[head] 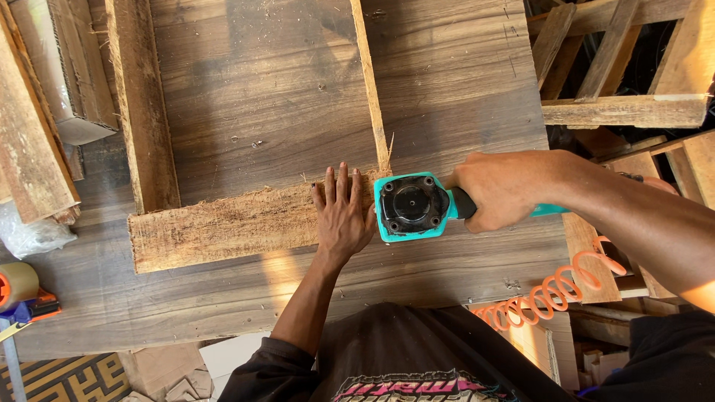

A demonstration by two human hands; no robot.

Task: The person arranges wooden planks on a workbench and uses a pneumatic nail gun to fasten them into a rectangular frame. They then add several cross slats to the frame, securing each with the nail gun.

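My left hand [342,211] lies flat, fingers together, pressing on a rough wooden plank [223,227] that forms the near side of a wooden frame on the workbench. My right hand [500,187] grips the handle of a teal and black pneumatic nail gun [411,207], whose head sits upright on the plank right beside my left hand, where a thin upright slat [370,89] meets the plank. An orange coiled air hose [547,290] trails from the tool to the lower right.
The frame's left plank [141,104] runs away from me over the dark wood-grain bench top [261,97]. Stacked boards [30,141] lie at left, a tape roll [16,284] at lower left, and wooden pallets [625,74] at upper right.
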